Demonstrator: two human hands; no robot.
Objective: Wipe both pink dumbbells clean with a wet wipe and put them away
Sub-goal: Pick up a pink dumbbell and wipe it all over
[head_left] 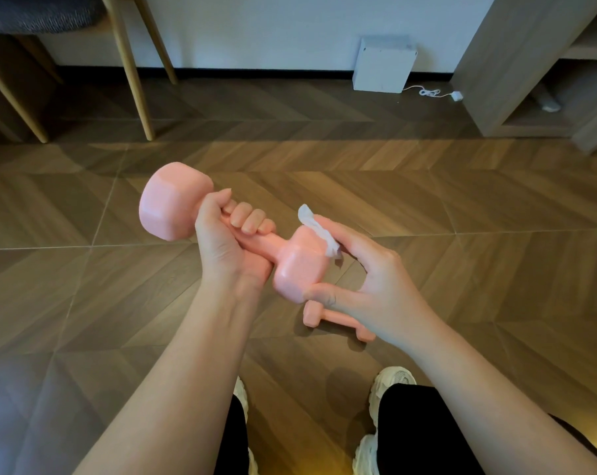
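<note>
My left hand (226,241) grips the handle of a pink dumbbell (173,204), held in the air and tilted, one head up at the left and the other lower at the right. My right hand (369,279) presses a white wet wipe (319,231) against the far side of the lower right head, with its thumb on the near side of that head. A second pink dumbbell (334,318) lies on the floor below my right hand, partly hidden by it.
Wooden chevron floor (84,286) all around. Chair legs (132,70) stand at the back left. A white box (382,65) with a white cable (430,93) leans on the wall. A wooden shelf unit (516,63) stands at the back right. My white shoes (389,382) are below.
</note>
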